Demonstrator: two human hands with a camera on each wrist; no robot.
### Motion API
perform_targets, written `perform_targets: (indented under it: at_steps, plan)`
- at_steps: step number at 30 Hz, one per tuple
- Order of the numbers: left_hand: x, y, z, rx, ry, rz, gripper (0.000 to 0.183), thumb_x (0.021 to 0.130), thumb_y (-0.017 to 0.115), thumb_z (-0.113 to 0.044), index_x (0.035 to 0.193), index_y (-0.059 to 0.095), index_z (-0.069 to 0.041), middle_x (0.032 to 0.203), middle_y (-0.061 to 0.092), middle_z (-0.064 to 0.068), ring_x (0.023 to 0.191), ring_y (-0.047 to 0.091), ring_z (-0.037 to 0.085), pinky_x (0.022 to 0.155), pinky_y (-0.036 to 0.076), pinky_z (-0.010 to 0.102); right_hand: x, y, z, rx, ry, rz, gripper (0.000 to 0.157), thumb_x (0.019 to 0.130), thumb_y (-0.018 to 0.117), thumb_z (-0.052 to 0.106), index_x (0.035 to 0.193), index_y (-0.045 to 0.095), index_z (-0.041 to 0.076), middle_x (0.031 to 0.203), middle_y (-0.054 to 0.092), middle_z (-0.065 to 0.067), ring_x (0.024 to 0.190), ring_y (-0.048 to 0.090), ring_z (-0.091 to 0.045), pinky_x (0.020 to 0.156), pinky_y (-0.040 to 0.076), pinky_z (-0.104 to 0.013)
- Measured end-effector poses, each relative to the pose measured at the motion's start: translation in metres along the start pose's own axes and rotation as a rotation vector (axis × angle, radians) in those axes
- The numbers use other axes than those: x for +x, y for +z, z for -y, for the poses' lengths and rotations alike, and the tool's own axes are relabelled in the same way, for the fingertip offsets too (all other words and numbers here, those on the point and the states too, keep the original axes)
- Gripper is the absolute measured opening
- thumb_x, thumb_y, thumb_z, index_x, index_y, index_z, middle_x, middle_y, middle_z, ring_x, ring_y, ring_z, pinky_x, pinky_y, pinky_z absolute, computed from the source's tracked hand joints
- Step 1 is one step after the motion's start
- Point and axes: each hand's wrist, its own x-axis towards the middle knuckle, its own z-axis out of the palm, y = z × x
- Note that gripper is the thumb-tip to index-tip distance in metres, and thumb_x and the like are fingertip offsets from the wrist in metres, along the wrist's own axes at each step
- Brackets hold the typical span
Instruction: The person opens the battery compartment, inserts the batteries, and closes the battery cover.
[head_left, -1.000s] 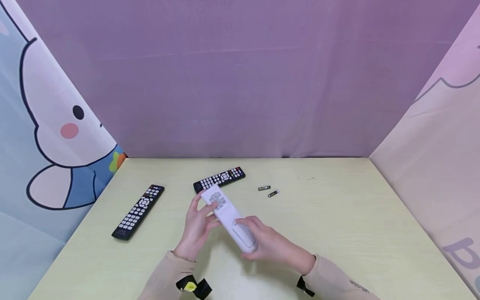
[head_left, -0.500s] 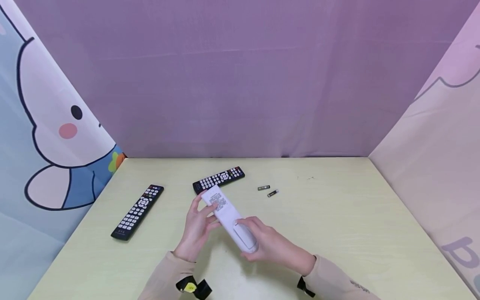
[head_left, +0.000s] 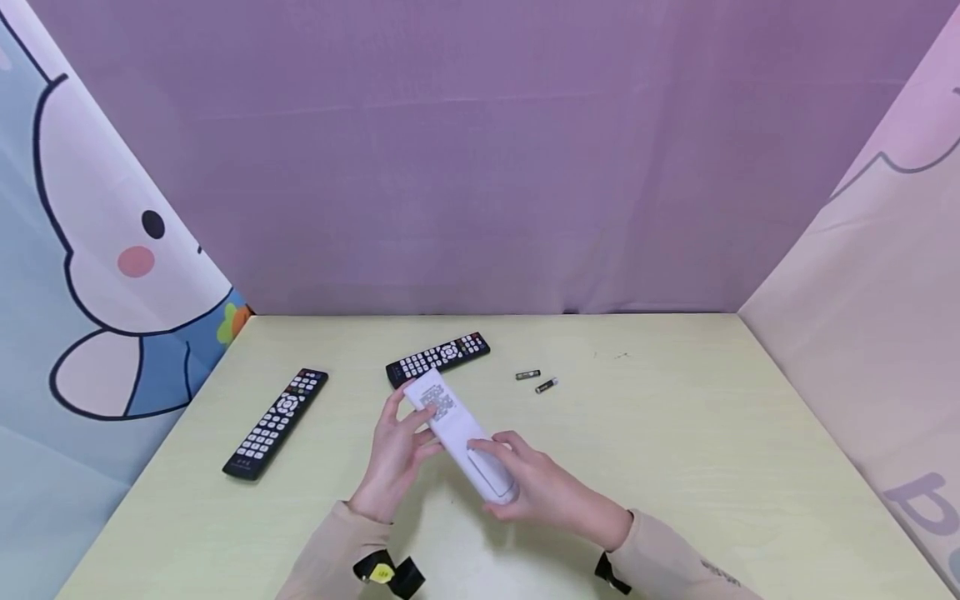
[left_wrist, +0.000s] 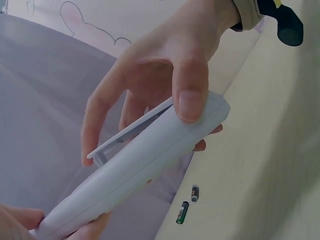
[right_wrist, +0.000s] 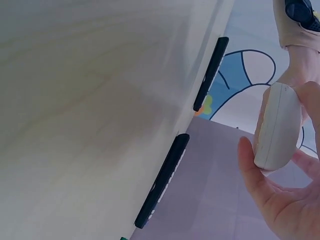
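A white remote control [head_left: 459, 429] is held in the air, its labelled back turned up. My left hand [head_left: 390, 462] grips its far end, the thumb lying on the label. At the near end my right hand [head_left: 543, 483] holds the remote, thumb on one side. In the left wrist view the battery cover [left_wrist: 131, 130] stands tilted up from the remote's body at one end, with a right fingertip [left_wrist: 87, 159] at its raised edge. The inside of the battery compartment is hidden. The right wrist view shows the remote's rounded end [right_wrist: 280, 127] between thumb and fingers.
Two small batteries [head_left: 528, 375] lie close together on the pale table [head_left: 675, 450], behind the remote. A black remote [head_left: 442, 358] lies just beyond my left hand, and another black remote [head_left: 276, 425] lies to the left. A purple cloth [head_left: 480, 167] hangs behind the table.
The right index finger has straightened slightly along the cover's edge, and the cover's near part has shifted a little. Left hand, batteries and black remotes have kept their places.
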Motion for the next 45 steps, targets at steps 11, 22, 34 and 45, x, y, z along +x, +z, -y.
perform_targets:
  at_steps: [11, 22, 34, 45]
  plan:
    - [0.0, 0.002, -0.001, 0.012, 0.004, 0.004, 0.054, 0.087, 0.046, 0.001, 0.135, 0.026, -0.015, 0.1, 0.053, 0.013, 0.076, 0.063, 0.022, 0.066, 0.054, 0.033, 0.0, 0.0, 0.001, 0.01, 0.008, 0.0, 0.069, 0.062, 0.076, 0.019, 0.122, 0.044, 0.01, 0.11, 0.046, -0.013, 0.079, 0.057, -0.018, 0.066, 0.05, -0.016]
    - [-0.001, 0.002, -0.001, 0.025, 0.007, -0.004, 0.054, 0.087, 0.046, 0.0, 0.136, 0.026, -0.015, 0.103, 0.053, 0.013, 0.076, 0.063, 0.022, 0.066, 0.054, 0.032, 0.0, -0.002, 0.001, 0.043, 0.04, 0.036, 0.069, 0.064, 0.076, 0.02, 0.124, 0.043, 0.012, 0.11, 0.046, -0.012, 0.082, 0.056, -0.019, 0.067, 0.05, -0.018]
    - [0.001, -0.001, 0.004, 0.033, -0.004, 0.015, 0.052, 0.086, 0.048, 0.0, 0.133, 0.03, -0.015, 0.108, 0.052, 0.017, 0.076, 0.063, 0.021, 0.064, 0.055, 0.031, 0.005, -0.013, 0.0, 0.216, 0.113, -0.048, 0.025, 0.082, 0.061, 0.01, 0.106, 0.062, 0.012, 0.111, 0.053, -0.008, 0.104, 0.049, -0.023, 0.087, 0.046, -0.036]
    - [0.002, -0.001, 0.006, 0.039, -0.017, 0.011, 0.052, 0.086, 0.048, 0.0, 0.132, 0.031, -0.018, 0.111, 0.051, 0.019, 0.077, 0.063, 0.022, 0.066, 0.054, 0.033, 0.009, -0.017, -0.002, 0.484, 0.233, -0.007, 0.02, 0.085, 0.055, 0.004, 0.103, 0.061, 0.004, 0.096, 0.063, -0.008, 0.08, 0.054, -0.01, 0.07, 0.048, -0.022]
